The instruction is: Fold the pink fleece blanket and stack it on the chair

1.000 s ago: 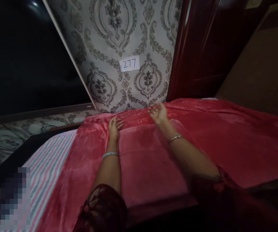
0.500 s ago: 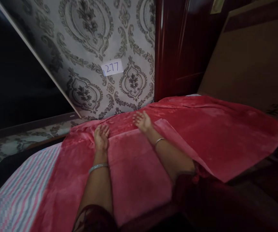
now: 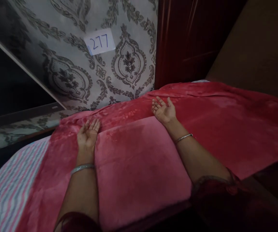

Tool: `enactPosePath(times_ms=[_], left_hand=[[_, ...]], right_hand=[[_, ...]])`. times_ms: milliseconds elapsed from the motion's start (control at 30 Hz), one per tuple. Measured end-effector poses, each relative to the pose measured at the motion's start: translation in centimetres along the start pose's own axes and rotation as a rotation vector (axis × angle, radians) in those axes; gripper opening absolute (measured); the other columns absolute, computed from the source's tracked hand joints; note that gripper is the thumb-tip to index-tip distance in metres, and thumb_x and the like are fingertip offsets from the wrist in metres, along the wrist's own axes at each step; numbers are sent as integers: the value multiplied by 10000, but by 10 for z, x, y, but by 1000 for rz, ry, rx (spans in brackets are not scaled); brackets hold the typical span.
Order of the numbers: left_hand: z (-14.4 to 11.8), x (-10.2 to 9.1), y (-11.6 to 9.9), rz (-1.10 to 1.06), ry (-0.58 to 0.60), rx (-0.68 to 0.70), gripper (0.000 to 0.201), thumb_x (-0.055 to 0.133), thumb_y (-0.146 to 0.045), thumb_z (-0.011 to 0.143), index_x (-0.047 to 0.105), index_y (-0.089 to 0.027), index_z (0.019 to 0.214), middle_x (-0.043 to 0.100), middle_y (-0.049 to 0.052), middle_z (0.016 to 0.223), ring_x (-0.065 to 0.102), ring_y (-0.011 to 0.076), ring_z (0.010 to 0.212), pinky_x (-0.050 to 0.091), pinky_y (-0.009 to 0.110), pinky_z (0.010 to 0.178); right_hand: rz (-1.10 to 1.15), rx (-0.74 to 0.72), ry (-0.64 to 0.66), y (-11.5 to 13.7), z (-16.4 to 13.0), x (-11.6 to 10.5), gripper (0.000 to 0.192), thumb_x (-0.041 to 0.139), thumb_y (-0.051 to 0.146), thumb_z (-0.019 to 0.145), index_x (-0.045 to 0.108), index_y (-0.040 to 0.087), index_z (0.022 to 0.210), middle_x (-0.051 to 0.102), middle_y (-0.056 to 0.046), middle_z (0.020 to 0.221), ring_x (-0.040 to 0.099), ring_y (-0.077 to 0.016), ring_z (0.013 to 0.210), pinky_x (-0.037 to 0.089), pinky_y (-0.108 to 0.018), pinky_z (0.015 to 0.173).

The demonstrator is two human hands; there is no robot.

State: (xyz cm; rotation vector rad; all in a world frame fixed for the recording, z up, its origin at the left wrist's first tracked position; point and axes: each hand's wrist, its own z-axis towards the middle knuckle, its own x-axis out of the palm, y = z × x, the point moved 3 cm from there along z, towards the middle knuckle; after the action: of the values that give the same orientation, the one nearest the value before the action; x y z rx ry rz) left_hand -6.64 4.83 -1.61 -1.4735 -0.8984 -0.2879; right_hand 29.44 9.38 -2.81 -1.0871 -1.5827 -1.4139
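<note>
A red plush blanket (image 3: 225, 129) is spread out, with a paler folded section (image 3: 141, 167) in its middle, between my two forearms. My left hand (image 3: 88, 133) rests palm up by the far left corner of that section, fingers apart and slightly curled. At its far right corner my right hand (image 3: 164, 109) is also palm up, fingers spread, with nothing in it. Each forearm lies along one side of the folded section and wears a bangle. Whether the forearms are tucked partly under its edges I cannot tell.
A striped sheet (image 3: 20, 174) shows under the blanket at left. Behind are a patterned wall (image 3: 100, 71) with a paper marked 277 (image 3: 100, 42) and a dark red wooden panel (image 3: 184, 42). A dark screen (image 3: 8, 80) stands left, a brown board (image 3: 257, 48) right.
The view has come closer. My hands are farther apart, the right one shifted right, the left one left. The pale edge that stuck out beyond my right arm now lines up along it.
</note>
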Motion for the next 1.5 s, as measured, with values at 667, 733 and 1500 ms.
enactPosePath(times_ms=[667, 733, 1500], left_hand=[[-5, 0, 0, -73, -26, -22, 152, 417, -218, 900, 564, -182, 910, 669, 199, 1156, 628, 250, 1219, 529, 403, 1031], [-10, 2, -1, -95, -54, 5, 174, 392, -233, 925, 558, -185, 943, 672, 189, 1137, 630, 244, 1212, 521, 407, 1035], [-68, 35, 44, -187, 314, -114, 264, 409, -346, 955, 597, -163, 989, 645, 215, 1260, 589, 306, 1277, 491, 487, 1027]], right_hand=[[6, -5, -1, -3, 1, -5, 406, 353, 512, 977, 624, 217, 1042, 672, -92, 959, 630, -194, 811, 553, -305, 613], [-15, -26, 4, -5, 0, -3, 407, 352, 520, 978, 623, 219, 1025, 670, -89, 954, 627, -187, 792, 548, -297, 603], [-53, 186, 205, -64, -77, 22, 504, 285, 571, 1008, 609, 192, 1083, 677, -104, 936, 630, -202, 806, 566, -312, 609]])
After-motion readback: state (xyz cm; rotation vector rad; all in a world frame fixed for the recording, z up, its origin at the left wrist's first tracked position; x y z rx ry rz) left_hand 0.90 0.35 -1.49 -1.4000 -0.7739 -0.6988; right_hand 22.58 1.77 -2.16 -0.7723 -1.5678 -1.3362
